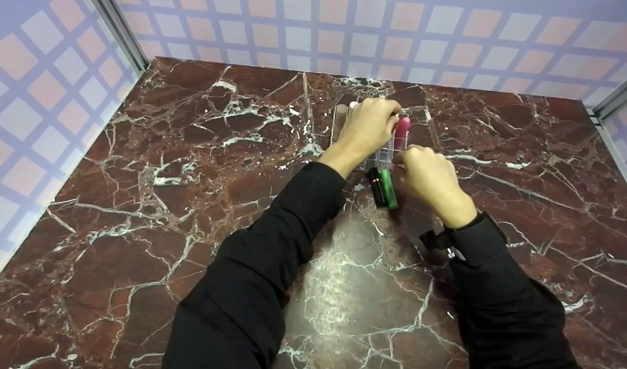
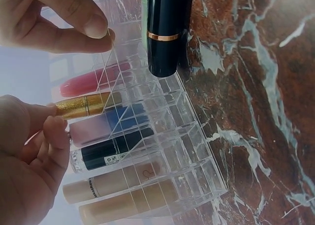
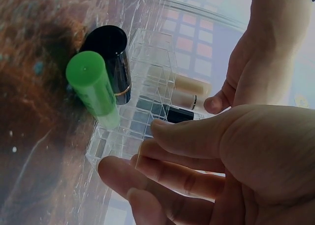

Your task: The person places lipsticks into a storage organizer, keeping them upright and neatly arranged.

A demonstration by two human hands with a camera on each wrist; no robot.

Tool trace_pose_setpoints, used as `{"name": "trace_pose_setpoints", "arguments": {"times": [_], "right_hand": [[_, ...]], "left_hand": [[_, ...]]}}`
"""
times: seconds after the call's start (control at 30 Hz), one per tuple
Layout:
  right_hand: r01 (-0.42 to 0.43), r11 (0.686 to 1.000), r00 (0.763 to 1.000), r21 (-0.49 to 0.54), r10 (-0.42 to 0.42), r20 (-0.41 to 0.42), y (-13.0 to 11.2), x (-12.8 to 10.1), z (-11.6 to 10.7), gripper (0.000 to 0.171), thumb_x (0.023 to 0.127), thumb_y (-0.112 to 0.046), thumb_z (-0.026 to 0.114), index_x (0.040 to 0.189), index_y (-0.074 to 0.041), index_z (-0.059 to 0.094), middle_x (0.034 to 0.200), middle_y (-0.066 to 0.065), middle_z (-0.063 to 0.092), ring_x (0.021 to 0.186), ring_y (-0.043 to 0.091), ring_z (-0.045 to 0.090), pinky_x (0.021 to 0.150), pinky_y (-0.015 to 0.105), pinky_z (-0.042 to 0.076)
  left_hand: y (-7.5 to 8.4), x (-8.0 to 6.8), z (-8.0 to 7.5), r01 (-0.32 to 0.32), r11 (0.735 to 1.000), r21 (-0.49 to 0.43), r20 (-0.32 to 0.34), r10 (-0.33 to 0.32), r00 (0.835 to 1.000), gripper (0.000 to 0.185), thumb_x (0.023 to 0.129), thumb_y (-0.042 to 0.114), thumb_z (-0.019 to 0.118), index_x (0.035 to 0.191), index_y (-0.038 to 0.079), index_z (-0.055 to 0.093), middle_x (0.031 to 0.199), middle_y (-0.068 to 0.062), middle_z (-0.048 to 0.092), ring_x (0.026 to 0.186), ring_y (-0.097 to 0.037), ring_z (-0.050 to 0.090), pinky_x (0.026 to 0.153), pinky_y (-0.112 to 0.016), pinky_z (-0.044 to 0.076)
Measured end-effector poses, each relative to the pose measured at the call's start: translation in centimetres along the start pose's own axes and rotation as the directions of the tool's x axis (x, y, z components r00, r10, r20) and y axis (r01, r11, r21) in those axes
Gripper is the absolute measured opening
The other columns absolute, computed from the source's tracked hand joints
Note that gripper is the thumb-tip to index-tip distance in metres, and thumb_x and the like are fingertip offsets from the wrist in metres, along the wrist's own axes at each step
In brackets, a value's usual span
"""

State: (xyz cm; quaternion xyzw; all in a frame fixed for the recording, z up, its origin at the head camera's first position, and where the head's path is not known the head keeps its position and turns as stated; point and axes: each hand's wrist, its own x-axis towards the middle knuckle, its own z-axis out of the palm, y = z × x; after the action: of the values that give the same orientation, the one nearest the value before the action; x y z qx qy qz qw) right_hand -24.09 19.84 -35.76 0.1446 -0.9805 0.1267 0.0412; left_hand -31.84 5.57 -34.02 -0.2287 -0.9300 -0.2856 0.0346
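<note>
A clear plastic lipstick organizer (image 2: 204, 158) with several compartments sits on the marble-patterned table. My left hand (image 1: 369, 123) reaches over its back and pinches the end of a gold lipstick tube (image 2: 74, 107), whose other end is inside a compartment. My right hand (image 1: 430, 171) pinches the organizer's right side panel between thumb and fingers. Upright in the back row stand a pink tube (image 1: 403, 125), a pink-and-blue tube (image 2: 91, 131), a black-capped tube (image 2: 101, 155) and two beige tubes (image 2: 106, 208). In the head view my left hand covers most of them.
At the organizer's front stand a black tube (image 1: 376, 187) with a gold band and a green tube (image 1: 388, 189), side by side. The brown marbled table (image 1: 139, 230) runs back to checked wall panels (image 1: 303, 36), with metal frame posts (image 1: 121, 33) at the corners.
</note>
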Motion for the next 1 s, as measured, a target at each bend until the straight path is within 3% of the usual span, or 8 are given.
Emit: {"name": "trace_pose_setpoints", "arguments": {"times": [0.17,0.37,0.6,1.0], "right_hand": [[-0.002,1.0,1.0,-0.003,0.002,0.0,0.07,-0.01,0.06,0.012,0.085,-0.008,0.065,0.089,-0.006,0.076,0.089,0.023,0.069,0.074,0.049,0.066,0.061,0.061,0.052],[0.005,1.0,1.0,-0.012,-0.005,-0.009,0.08,0.06,0.12,0.011,0.083,-0.006,0.062,0.081,-0.006,0.073,0.088,0.022,0.069,0.075,0.05,0.065,0.061,0.062,0.051],[0.006,1.0,1.0,-0.004,-0.006,0.002,0.12,0.08,0.08,0.014,0.082,-0.005,0.062,0.085,-0.006,0.075,0.089,0.022,0.069,0.076,0.049,0.066,0.063,0.061,0.052],[-0.005,1.0,1.0,0.014,0.005,0.022,0.17,0.04,-0.14,0.014,0.084,-0.008,0.065,0.091,-0.008,0.077,0.088,0.021,0.07,0.074,0.048,0.066,0.061,0.06,0.051]], "left_hand": [[-0.05,-0.09,0.11,0.019,1.0,0.007,0.0,-0.019,1.0,0.026,0.105,0.016,0.057,0.128,0.013,0.069,0.124,-0.004,0.069,0.099,-0.013,0.066,0.085,-0.019,0.052],[-0.12,-0.15,0.23,0.018,0.995,0.102,-0.007,-0.018,1.0,0.026,0.105,0.02,0.056,0.127,0.018,0.07,0.117,-0.001,0.068,0.092,-0.013,0.063,0.077,-0.022,0.052],[-0.21,-0.18,0.49,0.011,0.986,0.167,-0.004,-0.01,1.0,0.022,0.106,0.022,0.055,0.118,0.017,0.072,0.109,-0.001,0.065,0.084,-0.015,0.06,0.072,-0.025,0.051],[-0.41,-0.33,0.8,-0.022,0.984,0.179,-0.022,0.026,0.999,0.022,0.106,0.018,0.053,0.117,0.016,0.072,0.105,0.0,0.061,0.083,-0.013,0.058,0.073,-0.022,0.05]]}}
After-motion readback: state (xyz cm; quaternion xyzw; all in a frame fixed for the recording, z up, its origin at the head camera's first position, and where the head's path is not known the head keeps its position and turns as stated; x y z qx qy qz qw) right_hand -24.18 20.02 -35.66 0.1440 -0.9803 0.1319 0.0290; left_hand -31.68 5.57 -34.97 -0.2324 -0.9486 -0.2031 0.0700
